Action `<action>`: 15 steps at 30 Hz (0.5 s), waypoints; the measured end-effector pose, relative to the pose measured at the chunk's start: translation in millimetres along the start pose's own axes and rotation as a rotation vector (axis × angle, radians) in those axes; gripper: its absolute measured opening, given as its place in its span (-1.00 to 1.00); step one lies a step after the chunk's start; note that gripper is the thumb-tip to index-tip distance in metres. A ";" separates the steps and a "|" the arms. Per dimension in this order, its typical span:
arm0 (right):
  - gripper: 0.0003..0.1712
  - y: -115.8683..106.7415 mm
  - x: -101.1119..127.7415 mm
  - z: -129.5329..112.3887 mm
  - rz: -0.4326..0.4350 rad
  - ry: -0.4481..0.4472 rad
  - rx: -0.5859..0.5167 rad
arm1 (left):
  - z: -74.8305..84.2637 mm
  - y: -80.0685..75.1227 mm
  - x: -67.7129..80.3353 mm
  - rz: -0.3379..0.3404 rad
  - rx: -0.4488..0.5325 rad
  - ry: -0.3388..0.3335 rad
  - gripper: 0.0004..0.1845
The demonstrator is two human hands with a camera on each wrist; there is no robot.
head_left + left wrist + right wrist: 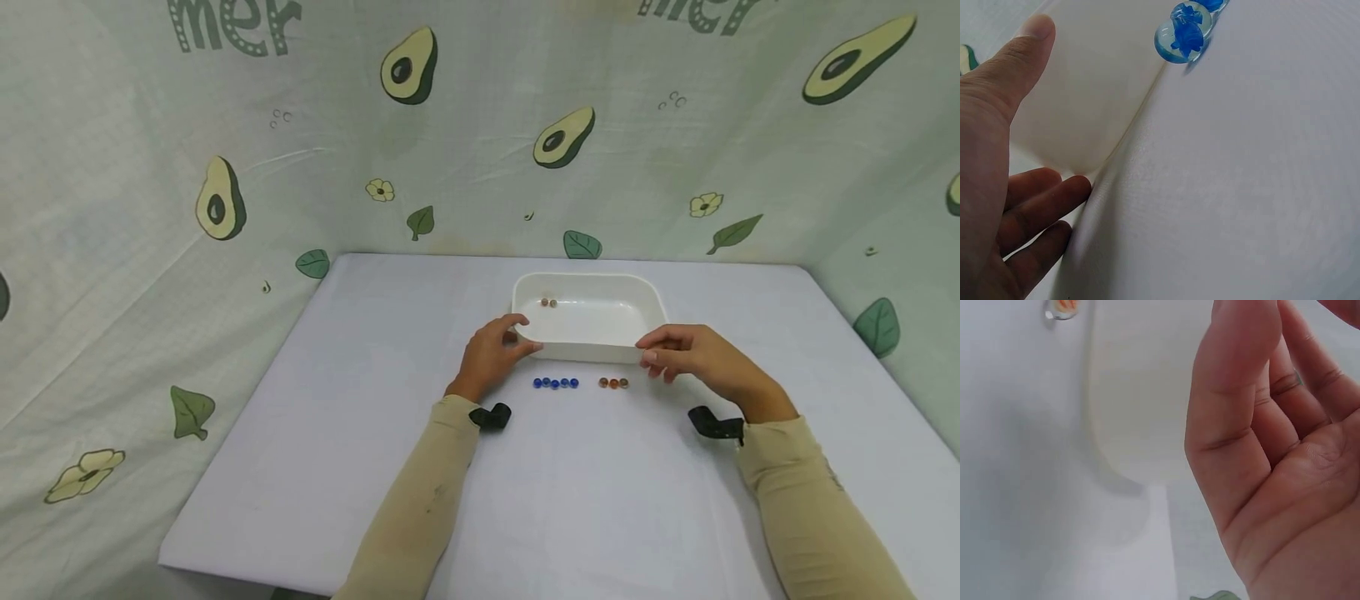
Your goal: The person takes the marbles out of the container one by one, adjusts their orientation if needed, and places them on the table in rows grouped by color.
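Observation:
A white rectangular tray [600, 353] lies on the table. My left hand [489, 354] holds its near left corner, the thumb [1025, 53] along the outer wall and the other fingers bent near the corner. At the near right corner, my right hand [693, 357] holds the tray with thumb and index finger close together; the exact contact is partly hidden. Two brownish marbles [549, 302] sit inside the tray toward its back left. In front of it lie a row of several blue marbles [555, 383] and three orange-brown marbles [613, 383].
The table [360, 467] has a white cover. Cloth printed with avocados [408, 67] and leaves hangs behind it and at both sides. A black wrist camera [491, 417] sits at the left cuff and another black camera [712, 423] at the right cuff.

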State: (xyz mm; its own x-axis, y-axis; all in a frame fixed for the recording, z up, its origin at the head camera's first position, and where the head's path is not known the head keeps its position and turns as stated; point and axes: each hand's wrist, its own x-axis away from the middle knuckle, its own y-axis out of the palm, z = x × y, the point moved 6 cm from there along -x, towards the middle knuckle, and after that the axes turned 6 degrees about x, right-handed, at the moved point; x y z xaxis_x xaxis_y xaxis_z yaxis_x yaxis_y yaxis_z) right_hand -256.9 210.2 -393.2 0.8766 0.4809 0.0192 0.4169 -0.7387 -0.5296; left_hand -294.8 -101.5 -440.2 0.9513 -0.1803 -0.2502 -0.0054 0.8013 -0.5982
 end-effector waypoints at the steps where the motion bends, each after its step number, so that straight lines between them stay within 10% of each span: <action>1: -0.64 -2.3 -0.4 -1.8 0.012 0.002 0.008 | 0.6 -0.3 0.3 0.000 0.000 0.001 -0.49; 15: -0.63 -19.3 -31.7 -14.6 0.109 0.027 -0.135 | 0.0 -0.8 1.3 0.000 -0.011 -0.004 -0.48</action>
State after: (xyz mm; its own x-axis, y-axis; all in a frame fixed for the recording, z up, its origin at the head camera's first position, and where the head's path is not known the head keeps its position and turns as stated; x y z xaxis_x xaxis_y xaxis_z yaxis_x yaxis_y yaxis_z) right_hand -289.2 202.4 -371.2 0.9237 0.3830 -0.0083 0.3460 -0.8434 -0.4110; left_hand -293.6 -102.4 -440.1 0.9525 -0.1781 -0.2470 -0.0085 0.7952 -0.6063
